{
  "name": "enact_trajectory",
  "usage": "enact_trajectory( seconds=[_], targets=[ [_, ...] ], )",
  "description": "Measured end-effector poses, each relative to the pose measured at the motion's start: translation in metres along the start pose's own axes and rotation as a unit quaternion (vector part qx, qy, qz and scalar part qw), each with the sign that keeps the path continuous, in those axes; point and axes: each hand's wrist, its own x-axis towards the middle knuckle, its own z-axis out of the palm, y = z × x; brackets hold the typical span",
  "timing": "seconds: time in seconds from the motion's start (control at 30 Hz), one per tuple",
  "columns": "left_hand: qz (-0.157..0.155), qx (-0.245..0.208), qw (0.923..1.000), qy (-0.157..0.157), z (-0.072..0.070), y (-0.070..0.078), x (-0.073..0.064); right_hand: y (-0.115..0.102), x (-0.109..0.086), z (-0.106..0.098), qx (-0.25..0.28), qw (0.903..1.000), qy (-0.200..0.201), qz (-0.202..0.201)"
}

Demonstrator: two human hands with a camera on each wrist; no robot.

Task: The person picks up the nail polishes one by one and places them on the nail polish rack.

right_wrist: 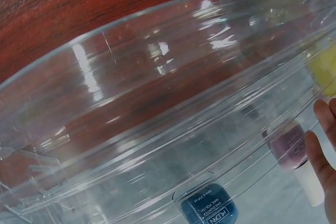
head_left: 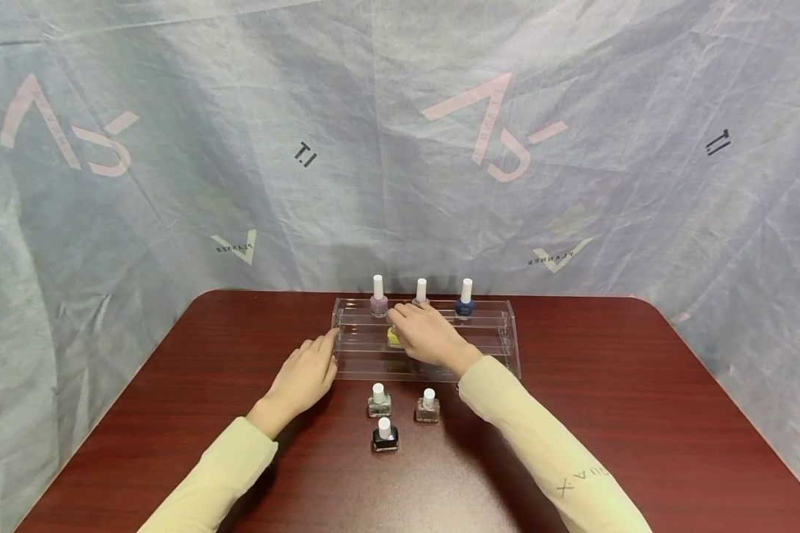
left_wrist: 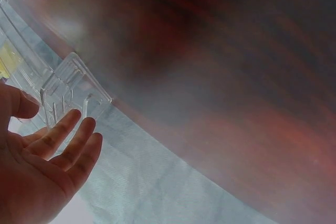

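A clear tiered display rack [head_left: 360, 366] stands toward the back of the table. My right hand [head_left: 433, 337] is over its middle tier and pinches a yellow nail polish bottle [head_left: 392, 338], whose cap is hidden behind the fingers. In the right wrist view, the fingertips are right at the yellow bottle's end. At the rack's left end, my left hand [head_left: 303, 376] rests with relaxed fingers against the side panel [left_wrist: 94, 98]. Along the top tier are a lilac bottle [head_left: 378, 306], a mauve bottle [right_wrist: 287, 145] partly behind the right hand, and a blue bottle [head_left: 464, 307].
In front of the rack, a glittery grey nail polish bottle [head_left: 379, 405], a brownish bottle [head_left: 428, 409] and a black bottle [head_left: 385, 440] stand upright on the dark red table [head_left: 240, 326]. A grey printed cloth [head_left: 373, 148] hangs behind the table.
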Motion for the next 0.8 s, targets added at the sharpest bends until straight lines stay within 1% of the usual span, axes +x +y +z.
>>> enact_trajectory(
  seconds=[0.43, 0.67, 0.8],
  targets=[
    [0.004, 0.004, 1.0000, 0.003, 0.0013, -0.0005, -0.0002, 0.0002, -0.0013, -0.0012, 0.010, 0.9996, -0.007, 0.026],
    [0.001, 0.003, 1.0000, -0.001, 0.0024, -0.0008, -0.0007, 0.0013, -0.0044, -0.0045, 0.033, 0.9988, 0.012, 0.035],
    [0.000, 0.002, 1.0000, -0.001, 0.0032, -0.0006, -0.0008, 0.0019, -0.0072, -0.0087, 0.037, 0.9984, 0.015, 0.040]
  ],
)
